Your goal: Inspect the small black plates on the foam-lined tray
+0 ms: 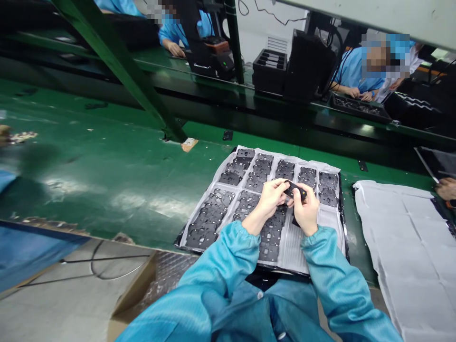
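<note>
Between my two hands is a small flat black part, raised over the tray. My left hand pinches its left end, and my right hand grips its right side with the thumb on top. Under them lies a tray lined with white foam sheet. Rows of thin black plates with cutouts overlap one another in its compartments. Part of another dark piece shows just below my right hand; the hand hides the rest of it.
A second white-lined tray lies at the right, with a person's hand beside it. A green post slants down to the bench. Co-workers in blue sit across the line. An open cardboard box stands below the bench edge.
</note>
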`<state>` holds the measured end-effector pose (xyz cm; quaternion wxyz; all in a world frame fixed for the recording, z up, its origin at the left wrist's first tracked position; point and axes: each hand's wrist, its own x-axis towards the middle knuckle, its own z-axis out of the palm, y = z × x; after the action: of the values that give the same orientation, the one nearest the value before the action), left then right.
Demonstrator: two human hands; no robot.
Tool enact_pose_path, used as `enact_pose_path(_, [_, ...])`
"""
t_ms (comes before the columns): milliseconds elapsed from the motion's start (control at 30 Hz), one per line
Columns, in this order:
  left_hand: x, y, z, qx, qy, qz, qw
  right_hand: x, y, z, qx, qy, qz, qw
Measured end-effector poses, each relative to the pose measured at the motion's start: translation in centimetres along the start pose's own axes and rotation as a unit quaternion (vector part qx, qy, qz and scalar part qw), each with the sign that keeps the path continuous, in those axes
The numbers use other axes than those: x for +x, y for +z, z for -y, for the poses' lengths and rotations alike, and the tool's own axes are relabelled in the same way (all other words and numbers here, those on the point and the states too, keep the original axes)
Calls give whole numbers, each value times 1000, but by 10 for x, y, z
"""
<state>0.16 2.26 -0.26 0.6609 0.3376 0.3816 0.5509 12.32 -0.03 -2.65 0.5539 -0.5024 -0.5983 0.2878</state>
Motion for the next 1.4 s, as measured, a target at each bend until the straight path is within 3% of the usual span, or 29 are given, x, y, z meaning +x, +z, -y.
enact_pose_path(200, [-1,0,0,2,12,1,1000,-1,0,0,22,-2,-5,1000])
enact_pose_path(533, [-3,2,-5,-15,-14,1,1000,6,-6,16,126,86,42,987])
enact_pose_path(833, [-1,-2,-5,-29,-18,23,999,5,-7,15,107,74,54,990])
enact_pose_path(1133, [-3,3,-2,-22,0,-13,1000,5,-7,15,107,70,44,991])
enact_pose_path(1400, [-2,-2,1,-7,9,4,1000,5,-7,15,106,69,37,991])
